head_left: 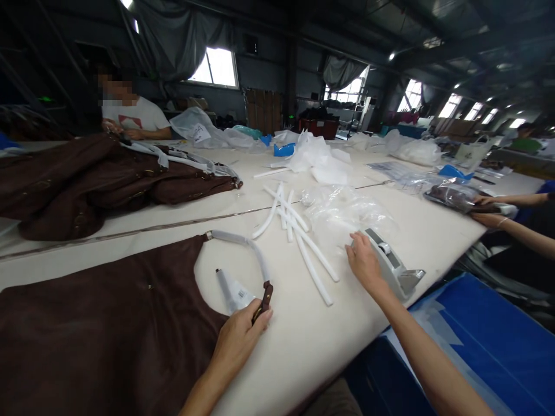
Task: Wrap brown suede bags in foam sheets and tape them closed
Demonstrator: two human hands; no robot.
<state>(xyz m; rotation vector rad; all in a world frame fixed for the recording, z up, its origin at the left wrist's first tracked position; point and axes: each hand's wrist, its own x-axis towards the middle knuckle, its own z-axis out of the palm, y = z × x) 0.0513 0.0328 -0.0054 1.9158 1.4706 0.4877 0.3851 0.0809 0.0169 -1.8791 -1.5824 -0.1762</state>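
Note:
A dark brown bag [108, 323] lies flat at the left front of the table. Its curved handle is wrapped in pale padding [255, 254]. My left hand [243, 335] is closed on the handle's brown end near a metal fitting. Inside the handle's loop lies a clear-wrapped piece with a small label [237, 294]. My right hand [365, 263] is at the left side of a grey tape dispenser [390, 263], its fingers loosely bent and nothing visible in them. Whether it touches the dispenser is hard to tell.
White foam strips [299, 225] lie crossed mid-table beside clear plastic bags [347, 208]. More brown bags [130, 179] are piled at the left, where a person [143, 115] works. Another person's hands [489, 211] touch a wrapped item at right. A blue bin [498, 329] stands below the edge.

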